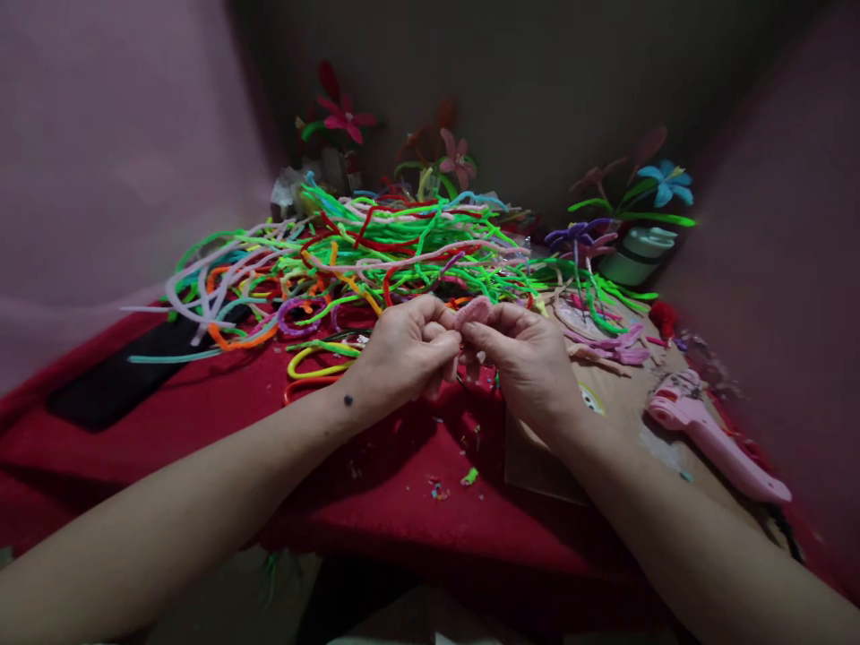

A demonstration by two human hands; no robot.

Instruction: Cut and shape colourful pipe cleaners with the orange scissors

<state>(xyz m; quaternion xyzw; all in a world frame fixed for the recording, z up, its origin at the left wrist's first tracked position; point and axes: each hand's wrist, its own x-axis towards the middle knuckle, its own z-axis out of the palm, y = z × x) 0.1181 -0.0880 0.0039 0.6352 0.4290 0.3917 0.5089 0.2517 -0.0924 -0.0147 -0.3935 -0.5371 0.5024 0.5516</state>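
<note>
My left hand (403, 354) and my right hand (524, 358) meet above the red cloth (202, 421), fingers closed. Between them they pinch a small pink pipe-cleaner piece (472, 312), bent into a rounded loop. Just behind the hands lies a big tangled heap of pipe cleaners (376, 255) in green, red, pink, orange and yellow.
A pink glue gun (712, 434) lies at the right on a brown board (624, 421). Finished pipe-cleaner flowers stand at the back: red (342, 116), pink (457, 159), blue (665, 184), purple (578, 237). A dark flat object (127, 367) lies at left. Small scraps dot the cloth.
</note>
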